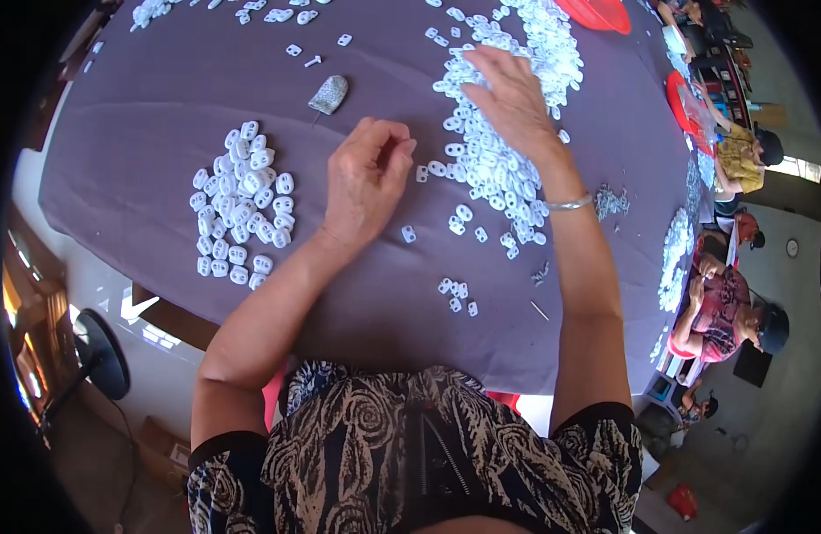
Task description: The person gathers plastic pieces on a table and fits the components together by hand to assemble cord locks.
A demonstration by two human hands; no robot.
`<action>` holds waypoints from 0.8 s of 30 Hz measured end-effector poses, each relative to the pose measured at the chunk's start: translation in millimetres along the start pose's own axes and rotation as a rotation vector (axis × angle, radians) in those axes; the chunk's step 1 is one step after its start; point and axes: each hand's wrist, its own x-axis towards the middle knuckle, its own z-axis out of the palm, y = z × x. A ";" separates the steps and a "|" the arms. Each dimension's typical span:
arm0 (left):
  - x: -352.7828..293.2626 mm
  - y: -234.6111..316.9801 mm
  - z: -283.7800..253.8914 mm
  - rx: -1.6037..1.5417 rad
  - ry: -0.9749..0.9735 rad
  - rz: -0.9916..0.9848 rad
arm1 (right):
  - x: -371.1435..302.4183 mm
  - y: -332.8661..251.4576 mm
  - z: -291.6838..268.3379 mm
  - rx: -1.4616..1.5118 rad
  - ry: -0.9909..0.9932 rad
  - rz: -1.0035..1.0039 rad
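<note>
My right hand [513, 105] reaches over a long, loose heap of small white plastic pieces with two holes [495, 169]. Its fingers are stretched out and apart, and I see nothing held in them. Left of the heap, my left hand [368, 173] is closed with thumb and fingertips together just above the cloth. Whatever it may pinch is hidden. Beside my left wrist lies a separate cluster of thicker white two-holed pieces [241, 198]. Beyond this hand rests a grey mottled, rounded cap-like piece [328, 94].
A dark cloth covers the table [357, 311]. Small metal bits [612, 201] lie right of my right wrist, near a thin stick [539, 310]. A few loose white pieces [457, 294] sit closer to me. A red basin [597, 13] stands far right. Other people [726, 303] sit at the right.
</note>
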 end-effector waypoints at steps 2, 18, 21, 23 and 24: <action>-1.2 -2.2 -1.4 0.018 -0.008 0.006 | -6.7 -14.2 1.0 -0.028 -0.052 0.013; 0.2 -8.5 -0.1 0.145 -0.079 0.129 | -87.2 -23.3 -63.5 0.376 -0.035 0.309; -0.6 -10.2 -2.7 0.251 -0.142 0.176 | -109.4 -31.9 -80.2 0.644 -0.106 0.414; -3.6 -9.4 -2.3 0.266 -0.195 0.189 | -123.9 -42.2 -77.3 0.594 -0.039 0.372; -4.8 -8.5 -1.9 0.278 -0.239 0.201 | -128.2 -46.3 -77.4 0.488 -0.033 0.287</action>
